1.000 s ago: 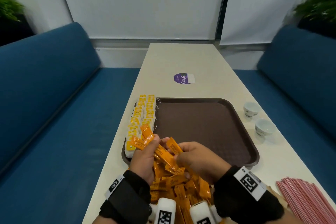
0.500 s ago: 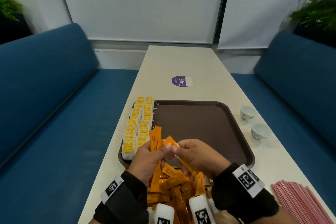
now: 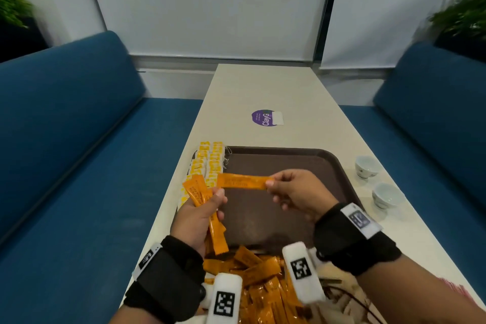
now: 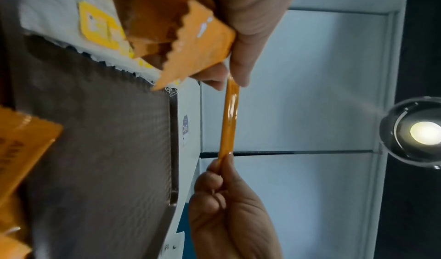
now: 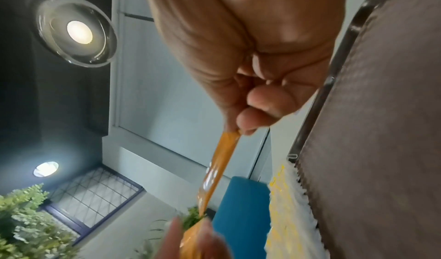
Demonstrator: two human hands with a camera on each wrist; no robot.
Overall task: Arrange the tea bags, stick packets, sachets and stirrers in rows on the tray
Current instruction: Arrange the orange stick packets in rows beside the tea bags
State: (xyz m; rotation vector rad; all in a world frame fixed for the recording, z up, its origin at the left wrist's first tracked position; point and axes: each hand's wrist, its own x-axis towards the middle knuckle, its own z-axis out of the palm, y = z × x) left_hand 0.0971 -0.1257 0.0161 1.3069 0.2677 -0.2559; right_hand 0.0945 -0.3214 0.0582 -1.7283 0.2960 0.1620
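Note:
The brown tray (image 3: 302, 163) lies mid-table with two rows of yellow-tagged tea bags (image 3: 207, 159) along its left side. My left hand (image 3: 202, 214) grips a bunch of orange stick packets (image 3: 210, 216) above the tray's near left corner. My right hand (image 3: 297, 192) pinches one end of a single orange stick packet (image 3: 243, 181), held level over the tray; its other end meets my left fingertips. In the left wrist view that stick packet (image 4: 229, 119) stretches between both hands. A heap of orange stick packets (image 3: 263, 279) lies by the table's near edge.
Two small white cups (image 3: 365, 166) stand on the table to the right of the tray. Red stirrers (image 3: 452, 287) show at the near right edge. A purple sticker (image 3: 265, 118) sits beyond the tray. Blue benches (image 3: 79, 166) flank the table.
Both hands lifted from the heap and moved forward over the tray. My right hand drew one stick packet out to the right and turned it level; the left keeps its bunch.

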